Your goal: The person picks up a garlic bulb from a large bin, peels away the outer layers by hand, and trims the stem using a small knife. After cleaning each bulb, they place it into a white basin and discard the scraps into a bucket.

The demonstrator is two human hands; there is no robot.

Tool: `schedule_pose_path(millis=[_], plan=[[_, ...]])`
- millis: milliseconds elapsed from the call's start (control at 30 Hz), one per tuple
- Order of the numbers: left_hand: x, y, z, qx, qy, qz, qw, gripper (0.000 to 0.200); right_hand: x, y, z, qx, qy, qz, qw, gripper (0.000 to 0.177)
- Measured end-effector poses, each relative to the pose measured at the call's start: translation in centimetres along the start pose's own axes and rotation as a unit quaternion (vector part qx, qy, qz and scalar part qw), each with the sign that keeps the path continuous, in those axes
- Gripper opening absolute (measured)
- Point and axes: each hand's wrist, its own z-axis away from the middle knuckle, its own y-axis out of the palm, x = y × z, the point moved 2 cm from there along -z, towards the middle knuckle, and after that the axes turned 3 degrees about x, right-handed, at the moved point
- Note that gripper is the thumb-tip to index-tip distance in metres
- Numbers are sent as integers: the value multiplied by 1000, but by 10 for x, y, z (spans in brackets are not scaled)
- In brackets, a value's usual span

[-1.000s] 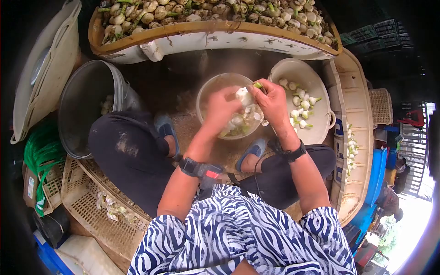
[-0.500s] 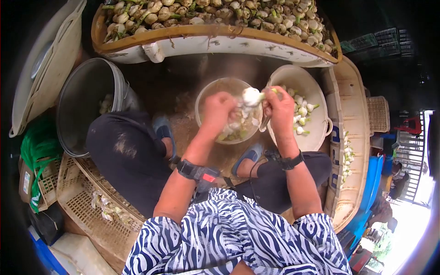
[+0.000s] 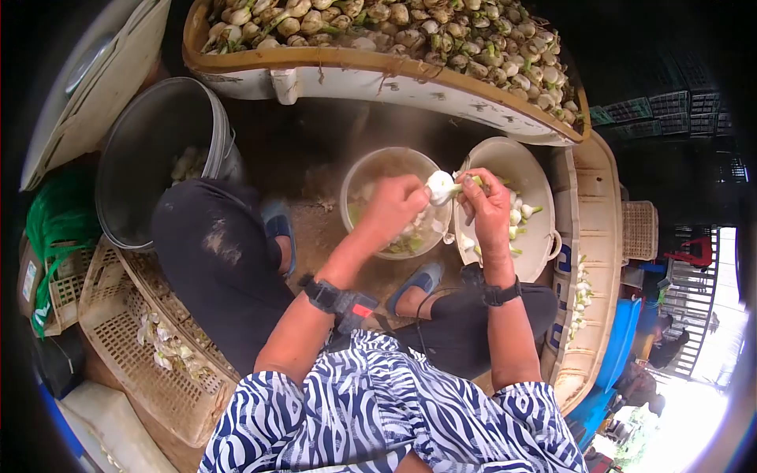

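A white garlic bulb (image 3: 440,186) with a short green stem is held by the stem in my right hand (image 3: 488,201), whose fingers are pinched round it. My left hand (image 3: 389,211) is closed at the bulb's left side, its fingertips at or very near the skin. Whether it grips a piece of peel cannot be made out. Below both hands stands a round bowl (image 3: 348,193) holding peelings and green scraps. Beside it, under my right hand, a pale oval basin (image 3: 538,169) contains several cleaned bulbs with green stems.
A large white tub (image 3: 441,89) heaped with unpeeled garlic (image 3: 473,39) spans the front. At left stands a grey metal bucket (image 3: 225,150) with pale bulbs inside. Plastic crates (image 3: 146,370) lie at lower left, with a long beige crate (image 3: 593,236) at right. My legs flank the bowl.
The view has shifted slightly. My left hand has come closer to the bulb's side, while my right hand still holds its stem.
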Motion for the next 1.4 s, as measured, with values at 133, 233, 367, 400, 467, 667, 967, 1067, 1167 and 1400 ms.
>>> schedule_pose_path(millis=[133,233,367,400,467,667,967,1067,1167,1400], plan=[[-5,-1,0,32,-22,21,999,25,9,-3,-2,-8,10,29,1000,17],[-8,-2,2,6,11,38,999,25,11,-3,-5,-3,14,16,1000,15],[-1,-3,-1,-89,18,72,993,24,10,5,-8,-3,-50,78,996,17],[-1,-4,-1,-82,24,21,996,22,10,7,-8,-4,-39,89,995,17],[0,-7,-2,-78,29,-28,996,21,10,11,-9,-1,-28,102,994,17],[8,-14,-8,-95,112,-108,983,16,22,14,-9,22,-37,83,996,15],[43,10,16,-10,32,-131,991,24,129,155,-55,179,-283,150,930,20],[64,9,3,-59,18,-30,998,32,145,172,-65,216,-256,128,933,17],[54,-4,2,-30,82,-368,926,37,116,138,-92,289,-149,330,886,20],[55,16,-6,123,-26,-431,894,24,100,22,-207,172,-213,572,773,22]])
